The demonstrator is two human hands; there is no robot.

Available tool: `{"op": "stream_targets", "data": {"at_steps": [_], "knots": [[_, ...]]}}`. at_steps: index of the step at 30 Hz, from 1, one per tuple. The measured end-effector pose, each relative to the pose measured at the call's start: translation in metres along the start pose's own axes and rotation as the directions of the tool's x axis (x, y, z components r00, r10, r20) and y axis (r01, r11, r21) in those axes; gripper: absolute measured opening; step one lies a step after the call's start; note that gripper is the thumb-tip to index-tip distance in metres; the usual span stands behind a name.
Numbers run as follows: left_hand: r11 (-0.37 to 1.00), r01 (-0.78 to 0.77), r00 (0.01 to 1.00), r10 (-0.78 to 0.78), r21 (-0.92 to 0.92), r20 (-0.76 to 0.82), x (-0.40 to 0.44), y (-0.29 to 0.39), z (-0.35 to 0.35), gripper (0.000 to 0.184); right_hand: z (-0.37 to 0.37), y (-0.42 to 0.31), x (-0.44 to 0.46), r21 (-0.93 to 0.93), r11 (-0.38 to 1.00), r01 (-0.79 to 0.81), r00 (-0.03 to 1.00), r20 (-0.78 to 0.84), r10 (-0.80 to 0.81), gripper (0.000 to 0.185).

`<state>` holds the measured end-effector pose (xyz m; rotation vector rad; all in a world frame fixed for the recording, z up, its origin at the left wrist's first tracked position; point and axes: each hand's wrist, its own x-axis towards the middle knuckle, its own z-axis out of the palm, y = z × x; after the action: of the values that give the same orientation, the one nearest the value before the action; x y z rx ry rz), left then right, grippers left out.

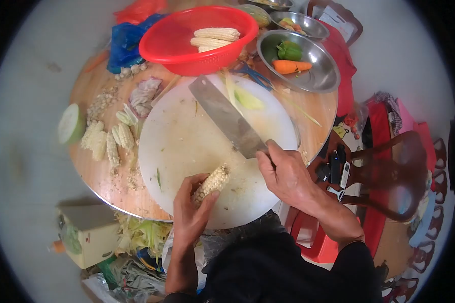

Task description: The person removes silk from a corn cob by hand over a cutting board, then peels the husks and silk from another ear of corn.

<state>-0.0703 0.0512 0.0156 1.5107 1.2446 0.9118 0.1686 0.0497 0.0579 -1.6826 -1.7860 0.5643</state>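
My left hand [194, 202] grips a pale corn cob [213, 185] near the front of the round white cutting board [187, 126]. The cob tilts up and to the right, its far end free of the fingers. In my right hand [288, 174] is the handle of a cleaver [227, 117], its wide blade over the board and pointing to the far left. A green corn husk [247, 98] lies on the board beyond the blade. Small bits are scattered on the board's surface.
A red colander [156, 43] with several cobs stands at the back, beside a steel bowl [321, 76] holding a carrot [291, 66] and a green pepper [289, 50]. Corn pieces [121, 135], garlic [131, 70] and a cut gourd [72, 123] sit left. A chair [394, 177] stands right.
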Motion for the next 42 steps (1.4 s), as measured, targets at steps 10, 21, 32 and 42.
{"op": "stream_targets", "data": {"at_steps": [10,21,32,42], "knots": [[0.75,-0.037,0.983,0.148,-0.66,0.112,-0.004,-0.021,0.0,0.063,-0.003,0.023,0.003,-0.026,0.999,-0.029,0.998,0.063,0.031,0.023],[0.411,0.239,0.927,0.174,-0.88,0.333,0.001,-0.027,0.017,0.067,-0.017,0.005,0.018,-0.174,0.959,0.222,0.973,-0.028,-0.23,0.038],[0.433,0.39,0.867,0.125,-0.813,0.483,0.0,-0.032,0.01,0.065,-0.025,-0.012,0.028,0.414,0.903,0.112,0.87,0.399,-0.291,0.014],[-0.007,0.438,0.899,-0.014,-0.899,0.438,0.007,-0.028,0.018,0.05,-0.02,-0.01,-0.005,0.189,0.883,0.43,0.792,0.389,-0.47,0.01]]}}
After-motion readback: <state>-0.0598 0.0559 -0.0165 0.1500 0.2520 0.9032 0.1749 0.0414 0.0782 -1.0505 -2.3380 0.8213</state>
